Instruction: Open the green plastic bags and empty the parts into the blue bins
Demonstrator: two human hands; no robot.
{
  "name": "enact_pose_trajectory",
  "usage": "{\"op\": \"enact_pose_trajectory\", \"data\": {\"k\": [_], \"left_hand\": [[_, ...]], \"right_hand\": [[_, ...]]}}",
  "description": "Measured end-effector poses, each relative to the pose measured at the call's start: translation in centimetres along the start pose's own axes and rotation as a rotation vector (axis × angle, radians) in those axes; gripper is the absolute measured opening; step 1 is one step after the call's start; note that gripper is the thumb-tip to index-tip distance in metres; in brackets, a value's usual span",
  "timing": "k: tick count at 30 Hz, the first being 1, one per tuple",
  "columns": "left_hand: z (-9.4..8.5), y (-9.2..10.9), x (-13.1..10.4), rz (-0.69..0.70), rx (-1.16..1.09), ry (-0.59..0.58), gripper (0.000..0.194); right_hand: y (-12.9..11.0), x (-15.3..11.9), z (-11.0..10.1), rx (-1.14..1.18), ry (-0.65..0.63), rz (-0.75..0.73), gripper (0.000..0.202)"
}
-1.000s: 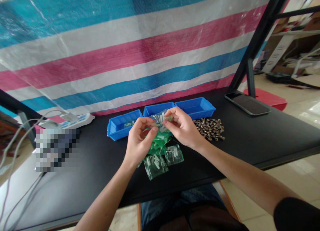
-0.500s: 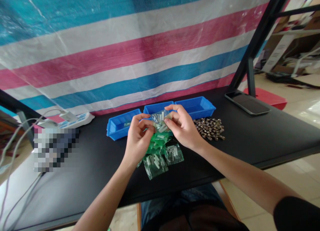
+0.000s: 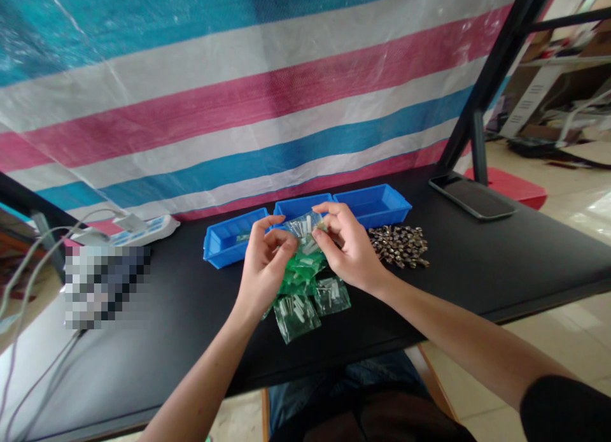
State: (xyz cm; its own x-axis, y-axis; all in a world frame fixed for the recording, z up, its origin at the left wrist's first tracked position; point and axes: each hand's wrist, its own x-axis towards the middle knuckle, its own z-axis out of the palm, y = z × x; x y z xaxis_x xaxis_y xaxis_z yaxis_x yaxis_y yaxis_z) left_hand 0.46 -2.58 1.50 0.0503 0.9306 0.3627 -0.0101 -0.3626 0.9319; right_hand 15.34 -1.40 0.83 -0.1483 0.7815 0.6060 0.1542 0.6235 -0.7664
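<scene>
A small clear bag (image 3: 303,225) with white plugs and screws in it is held up between my two hands. My left hand (image 3: 267,260) pinches its left edge with thumb and fingers. On the other edge, my right hand (image 3: 351,248) is closed with thumb against fingers. Below the bag lies a pile of green bags (image 3: 300,273), partly hidden by my hands. Nearer the table's front edge rest two more filled clear bags, one (image 3: 296,318) in the middle and one (image 3: 333,295) to its right.
Three blue trays, left (image 3: 224,244), middle (image 3: 305,205) and right (image 3: 377,206), stand behind my hands. Dark metal parts (image 3: 401,246) are heaped at the right. A phone (image 3: 472,197), power strip (image 3: 147,230) and cables lie farther out on the black table (image 3: 191,334).
My right fingers have shifted slightly on the bag, which now shows a little flatter between my hands. The trays and loose bags have not moved.
</scene>
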Motion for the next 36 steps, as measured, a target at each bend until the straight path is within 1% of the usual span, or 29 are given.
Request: {"op": "enact_pose_trajectory", "data": {"k": [3, 8, 15, 20, 24, 27, 32, 36], "left_hand": [[0.0, 0.06, -0.05, -0.012, 0.034, -0.007, 0.032], [-0.07, 0.09, -0.02, 0.003, 0.051, 0.013, 0.031], [-0.36, 0.08, 0.19, 0.019, 0.066, 0.073, 0.03], [-0.36, 0.07, 0.22, 0.021, 0.087, 0.046, 0.031], [-0.23, 0.24, 0.22, 0.015, 0.153, 0.015, 0.025], [-0.22, 0.34, 0.24, 0.011, 0.173, -0.014, 0.023], [-0.39, 0.35, 0.29, 0.016, 0.179, -0.012, 0.021], [-0.51, 0.26, 0.31, 0.045, 0.227, -0.001, 0.019]], "right_hand": [[0.0, -0.05, 0.06, -0.01, -0.004, -0.001, 0.03], [0.07, -0.04, 0.13, 0.022, -0.011, 0.012, 0.035], [-0.11, -0.09, 0.12, 0.047, -0.024, 0.011, 0.036], [-0.04, -0.04, 0.04, 0.04, -0.015, 0.013, 0.036], [-0.09, 0.06, -0.08, 0.001, 0.006, -0.009, 0.033], [-0.21, 0.1, -0.18, -0.051, 0.027, -0.037, 0.031], [-0.22, 0.08, -0.27, -0.092, 0.033, -0.073, 0.03], [-0.17, 0.05, -0.25, -0.085, 0.03, -0.072, 0.031]]}}
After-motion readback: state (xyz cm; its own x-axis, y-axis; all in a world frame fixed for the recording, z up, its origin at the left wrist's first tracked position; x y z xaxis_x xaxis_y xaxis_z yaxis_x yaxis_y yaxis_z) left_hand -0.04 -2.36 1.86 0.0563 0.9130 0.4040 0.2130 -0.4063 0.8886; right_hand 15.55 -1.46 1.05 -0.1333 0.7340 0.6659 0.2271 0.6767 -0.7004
